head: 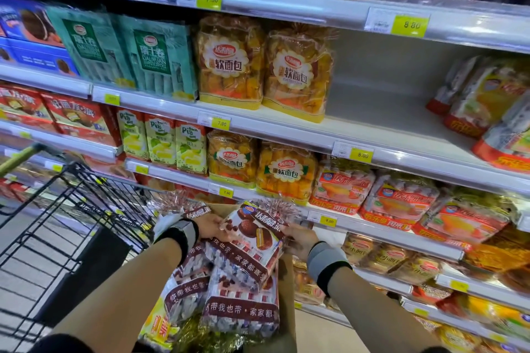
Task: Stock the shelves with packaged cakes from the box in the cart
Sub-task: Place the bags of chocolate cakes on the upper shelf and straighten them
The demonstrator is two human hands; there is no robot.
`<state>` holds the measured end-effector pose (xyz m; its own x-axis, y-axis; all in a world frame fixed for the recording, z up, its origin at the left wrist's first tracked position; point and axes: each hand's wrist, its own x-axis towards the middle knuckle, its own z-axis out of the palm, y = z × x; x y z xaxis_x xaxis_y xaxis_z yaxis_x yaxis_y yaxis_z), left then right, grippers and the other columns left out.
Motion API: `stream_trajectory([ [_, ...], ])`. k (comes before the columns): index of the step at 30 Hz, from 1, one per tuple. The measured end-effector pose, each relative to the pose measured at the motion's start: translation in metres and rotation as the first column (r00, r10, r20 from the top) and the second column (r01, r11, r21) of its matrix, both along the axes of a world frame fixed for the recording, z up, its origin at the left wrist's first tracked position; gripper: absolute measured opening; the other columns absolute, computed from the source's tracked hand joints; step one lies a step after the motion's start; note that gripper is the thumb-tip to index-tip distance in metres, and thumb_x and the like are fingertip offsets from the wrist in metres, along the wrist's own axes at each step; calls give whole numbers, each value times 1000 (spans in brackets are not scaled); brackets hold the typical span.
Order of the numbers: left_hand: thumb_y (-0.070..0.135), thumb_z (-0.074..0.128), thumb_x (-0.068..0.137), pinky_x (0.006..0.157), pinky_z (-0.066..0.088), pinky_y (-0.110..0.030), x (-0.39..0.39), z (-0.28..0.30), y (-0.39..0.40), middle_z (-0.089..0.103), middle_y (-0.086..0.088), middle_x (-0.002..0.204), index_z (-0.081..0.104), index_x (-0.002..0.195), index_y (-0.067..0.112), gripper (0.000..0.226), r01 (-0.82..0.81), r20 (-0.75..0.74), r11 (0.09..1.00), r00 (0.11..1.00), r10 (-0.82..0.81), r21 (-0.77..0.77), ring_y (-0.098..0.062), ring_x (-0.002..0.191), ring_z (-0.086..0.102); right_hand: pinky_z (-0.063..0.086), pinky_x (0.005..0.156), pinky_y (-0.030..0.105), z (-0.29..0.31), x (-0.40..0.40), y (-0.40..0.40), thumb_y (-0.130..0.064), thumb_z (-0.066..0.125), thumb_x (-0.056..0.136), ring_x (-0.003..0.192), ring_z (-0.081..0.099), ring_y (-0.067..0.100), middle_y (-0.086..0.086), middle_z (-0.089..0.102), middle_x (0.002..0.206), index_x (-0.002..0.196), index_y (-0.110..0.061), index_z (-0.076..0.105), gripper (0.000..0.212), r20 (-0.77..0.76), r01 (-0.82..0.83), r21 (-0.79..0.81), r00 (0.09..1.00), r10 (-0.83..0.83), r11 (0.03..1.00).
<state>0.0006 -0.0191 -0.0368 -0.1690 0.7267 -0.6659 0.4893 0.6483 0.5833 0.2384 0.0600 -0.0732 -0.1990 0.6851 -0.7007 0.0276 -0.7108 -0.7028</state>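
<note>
A brown and white bag of chocolate pie cakes [252,241] is held tilted between my two hands above the cardboard box [286,309]. My left hand [213,226] grips its upper left side and my right hand [298,238] grips its right edge. More of the same bags [241,309] lie stacked in the box below, and another bag [186,286] leans at the left. The box sits in the black wire cart [86,209].
Shelves [286,129] stand ahead, filled with orange soft-bread bags [298,71], green Swiss roll packs [155,57] and red cake bags [401,200]. A bare gap [384,100] shows on the middle shelf right of the bread bags. Yellow price tags line the shelf edges.
</note>
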Motion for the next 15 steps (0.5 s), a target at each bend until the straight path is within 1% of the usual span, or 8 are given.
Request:
stream_trajectory([
  [1, 18, 81, 67, 100, 39, -33, -3, -3, -1, 59, -30, 108, 56, 81, -8, 38, -13, 28, 1000, 1000, 13, 0, -29, 102, 52, 60, 63, 42, 2, 1, -1, -5, 77, 79, 92, 66, 32, 17, 63, 122, 122, -2, 58, 47, 4, -7, 19, 1000, 7, 1000],
  [2, 17, 81, 66, 107, 35, -40, -5, -4, -2, 58, -29, 115, 53, 84, -7, 41, -35, 26, 999, 999, 35, -13, -29, 106, 51, 59, 78, 48, 1, 1, 1, -8, 81, 75, 104, 63, 33, 16, 62, 126, 120, -3, 61, 49, 23, -16, 40, 1000, 15, 999],
  [3, 15, 79, 71, 108, 33, -38, -5, -4, -1, 59, -19, 116, 53, 83, 3, 31, -24, 22, 999, 999, 24, -30, -26, 111, 48, 54, 90, 52, -2, 2, 2, -11, 84, 72, 114, 59, 33, 15, 61, 129, 117, -5, 64, 49, 36, -21, 54, 999, 20, 998],
  [5, 7, 70, 84, 100, 33, -32, -1, 0, -3, 51, -1, 114, 52, 93, 19, 23, -31, 3, 998, 1000, 31, -59, -23, 116, 42, 48, 99, 53, -1, 4, 2, -12, 84, 71, 122, 55, 31, 11, 59, 133, 111, -10, 67, 44, 49, -54, 79, 998, 50, 995],
  [8, 5, 64, 89, 102, 33, -35, 3, 5, -5, 48, -7, 129, 52, 124, 10, 38, -29, -14, 999, 999, 28, -27, -23, 119, 41, 46, 101, 53, 4, 3, 0, -12, 85, 70, 125, 52, 31, 8, 56, 135, 116, -13, 64, 50, 17, -50, 89, 999, 48, 995],
  [10, 5, 66, 87, 104, 34, -36, 4, 7, -7, 51, -5, 129, 52, 124, 11, 40, -39, -12, 999, 999, 39, -29, -24, 123, 41, 47, 101, 53, 9, 5, -3, -16, 89, 62, 125, 53, 32, 8, 57, 135, 109, -17, 68, 51, -12, -63, 108, 998, 64, 992],
  [12, 11, 73, 82, 107, 33, -38, 4, 5, -8, 45, -7, 138, 44, 136, 12, 61, -43, -11, 999, 999, 42, -30, -28, 131, 38, 49, 99, 50, 21, 9, -8, -14, 85, 70, 121, 55, 33, 9, 58, 133, 102, -19, 68, 37, -16, -68, 129, 997, 71, 989],
  [15, 27, 89, 60, 112, 34, -43, 4, 7, -14, 47, -9, 141, 37, 143, 9, 100, 2, -5, 1000, 1000, -2, -6, -30, 130, 44, 54, 83, 41, 41, 16, -20, -6, 74, 82, 105, 62, 30, 13, 63, 124, 120, -9, 61, 39, -47, -73, 172, 996, 82, 982],
])
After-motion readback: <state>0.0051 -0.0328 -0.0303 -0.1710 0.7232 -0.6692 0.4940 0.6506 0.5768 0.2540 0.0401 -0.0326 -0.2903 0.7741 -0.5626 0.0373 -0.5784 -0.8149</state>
